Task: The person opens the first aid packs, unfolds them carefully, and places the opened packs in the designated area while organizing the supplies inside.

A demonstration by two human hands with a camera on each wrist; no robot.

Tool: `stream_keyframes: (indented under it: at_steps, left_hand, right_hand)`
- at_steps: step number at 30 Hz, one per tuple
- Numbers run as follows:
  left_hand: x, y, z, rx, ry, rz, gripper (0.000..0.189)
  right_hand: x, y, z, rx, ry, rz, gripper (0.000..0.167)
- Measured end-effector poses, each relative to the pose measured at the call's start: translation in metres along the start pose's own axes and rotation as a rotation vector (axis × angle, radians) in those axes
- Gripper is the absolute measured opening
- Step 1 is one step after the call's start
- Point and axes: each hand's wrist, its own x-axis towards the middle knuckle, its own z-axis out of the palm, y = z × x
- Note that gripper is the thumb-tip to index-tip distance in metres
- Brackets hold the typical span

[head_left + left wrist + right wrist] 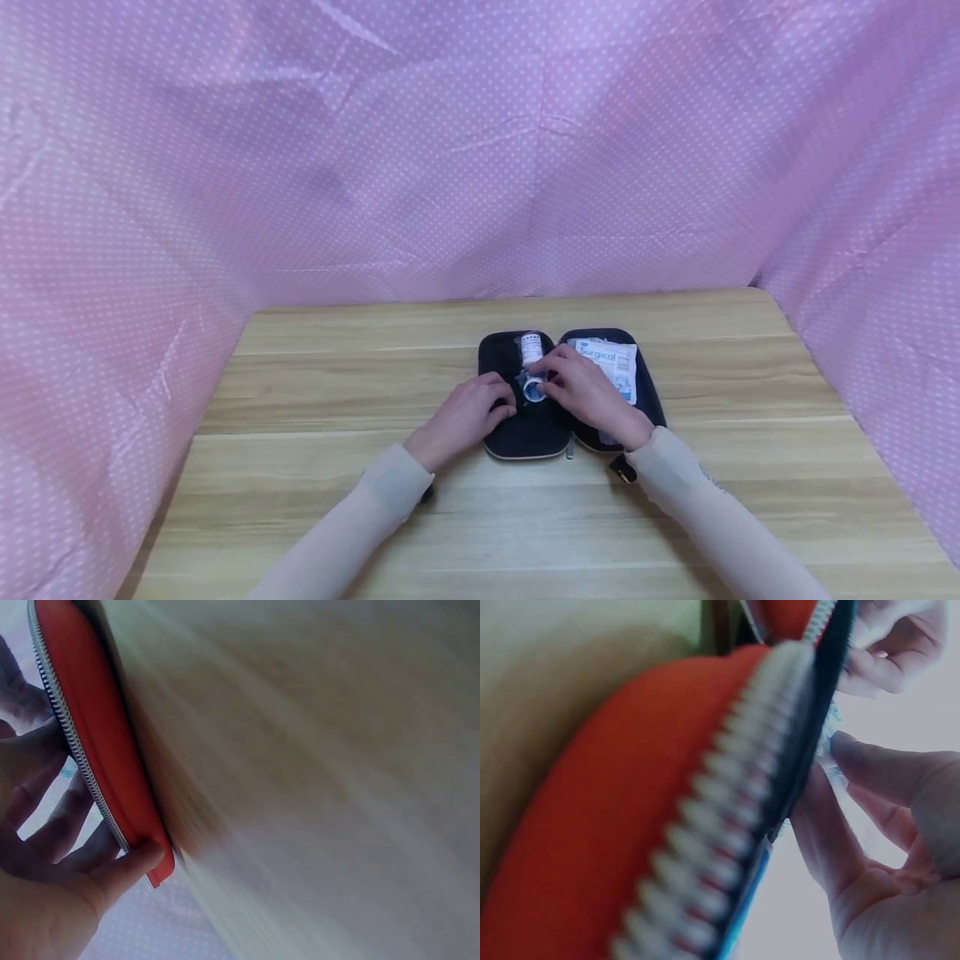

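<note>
A zipped case lies unfolded, its black inside [525, 435] facing up and its outer shell [97, 727] red in the left wrist view. My left hand [468, 414] grips the left half's edge, with the thumb on the red wall and fingers over the zipper rim. In that half lies a small white-rimmed roll [534, 390] with a blue centre, in clear wrapping. Thumb and fingers of my right hand [588, 387] pinch at this roll. Just behind it is a white wrapped roll [531, 347] with dark print. A white packet [618, 367] marked "Surgical" fills the right half, partly under my right hand.
The case stands on a wood-grain table [337, 375]. A zipper pull [570, 447] hangs at the case's front edge. Pink dotted cloth [480, 167] surrounds the table at the back and sides.
</note>
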Motion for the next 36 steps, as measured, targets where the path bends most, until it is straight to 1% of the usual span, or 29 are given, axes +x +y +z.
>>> stream_keyframes:
  at_steps: [2, 4, 9, 14, 17, 24, 34, 36]
  left_hand:
    - [0.0, -0.001, 0.0, -0.039, 0.013, -0.016, 0.007]
    - [0.0, -0.002, 0.0, -0.055, 0.021, -0.025, 0.007]
    - [0.0, -0.002, 0.0, -0.056, 0.024, -0.041, 0.006]
    - [-0.001, -0.001, -0.002, -0.059, 0.028, -0.052, 0.007]
    - [-0.001, 0.0, -0.002, -0.059, 0.02, -0.06, 0.007]
    - [-0.001, 0.0, -0.002, -0.056, 0.014, -0.072, 0.007]
    - [0.0, -0.001, 0.002, -0.044, 0.051, -0.058, 0.007]
    - [0.0, 0.0, 0.003, -0.037, 0.059, -0.055, 0.007]
  right_hand:
    - [0.001, 0.0, 0.001, 0.001, -0.002, 0.003, 0.025]
    - [0.001, 0.0, 0.002, -0.013, -0.005, 0.004, 0.024]
    - [0.0, -0.003, 0.001, -0.089, -0.013, -0.003, 0.019]
    - [0.0, -0.002, -0.001, -0.166, -0.012, -0.045, 0.016]
    - [0.001, 0.001, -0.002, -0.191, -0.017, -0.067, 0.015]
    - [0.003, 0.007, 0.0, -0.197, -0.051, -0.065, 0.011]
    - [0.002, 0.008, 0.003, -0.189, -0.08, -0.131, 0.007]
    - [0.001, 0.006, 0.001, -0.187, -0.092, -0.126, 0.007]
